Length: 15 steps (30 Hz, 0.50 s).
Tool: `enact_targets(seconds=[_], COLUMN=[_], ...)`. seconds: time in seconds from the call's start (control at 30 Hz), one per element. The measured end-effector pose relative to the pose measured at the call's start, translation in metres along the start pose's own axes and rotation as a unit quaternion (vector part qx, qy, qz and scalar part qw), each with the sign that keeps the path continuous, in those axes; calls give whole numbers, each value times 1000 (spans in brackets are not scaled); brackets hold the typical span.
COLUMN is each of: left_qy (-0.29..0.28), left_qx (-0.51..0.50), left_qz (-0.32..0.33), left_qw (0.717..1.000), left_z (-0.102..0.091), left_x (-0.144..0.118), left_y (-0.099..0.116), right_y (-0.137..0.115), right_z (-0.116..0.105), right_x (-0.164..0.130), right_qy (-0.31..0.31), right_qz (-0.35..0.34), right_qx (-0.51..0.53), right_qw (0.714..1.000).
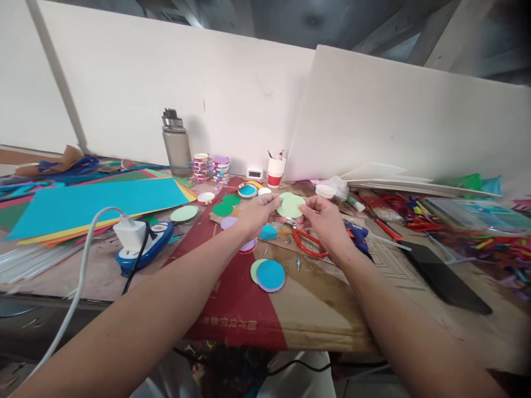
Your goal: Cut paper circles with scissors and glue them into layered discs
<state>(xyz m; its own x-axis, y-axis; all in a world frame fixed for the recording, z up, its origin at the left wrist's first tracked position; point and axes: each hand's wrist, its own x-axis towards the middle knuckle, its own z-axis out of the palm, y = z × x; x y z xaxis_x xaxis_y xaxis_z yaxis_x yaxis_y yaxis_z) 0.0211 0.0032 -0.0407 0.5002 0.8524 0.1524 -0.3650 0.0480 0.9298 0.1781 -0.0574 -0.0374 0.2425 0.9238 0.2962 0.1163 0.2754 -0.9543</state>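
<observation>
two hands were on one pale green paper disc (290,206): my left hand (258,214) pinched its left edge and my right hand (326,216) pinched its right edge, fingertips closed on the rim, the disc held up just above the far middle of the tabletop. i judged it very light and thin, floppy rather than stiff, easy to crease or tear if squeezed hard, so the rim on opposite sides seemed the right place to hold it, with a gentle pinch.

below my hands lay red scissors (309,245), and just right of them a blue glue gun (357,234). nearer my edge of the tabletop sat a blue disc (271,275) overlapping a green one. more cut circles lay scattered toward the far side, with a dark green disc (223,209) among them. a red and white paper cup (276,171) and a grey water bottle (176,142) stood near the back edge, and stacks of striped rings (202,167) stood between them. at the left end lay big sheets of coloured paper (91,202) and a white charger (129,232) on a blue device, its cable running off the near edge. the right end held a heap of coloured sticks (468,235) and a black slab (443,279).

the tabletop (332,309) was covered with cardboard, partly red, cluttered and uneven. white boards (394,116) closed off the back.
</observation>
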Motion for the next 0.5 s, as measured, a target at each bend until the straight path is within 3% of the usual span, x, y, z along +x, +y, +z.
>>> enact_targets(seconds=[0.13, 0.3, 0.5], left_qy=[-36, -41, -37], left_qx=[8, 60, 62], left_qz=[23, 47, 36], left_qw=[999, 996, 997], left_z=[7, 10, 10], left_x=[-2, -4, -5], left_y=[-1, -3, -5], right_y=[2, 7, 6], right_z=[0, 0, 1], right_x=[0, 1, 1], right_qy=[29, 40, 1], right_qz=[-8, -37, -65], right_qx=[-48, -86, -123], right_qw=[998, 995, 990])
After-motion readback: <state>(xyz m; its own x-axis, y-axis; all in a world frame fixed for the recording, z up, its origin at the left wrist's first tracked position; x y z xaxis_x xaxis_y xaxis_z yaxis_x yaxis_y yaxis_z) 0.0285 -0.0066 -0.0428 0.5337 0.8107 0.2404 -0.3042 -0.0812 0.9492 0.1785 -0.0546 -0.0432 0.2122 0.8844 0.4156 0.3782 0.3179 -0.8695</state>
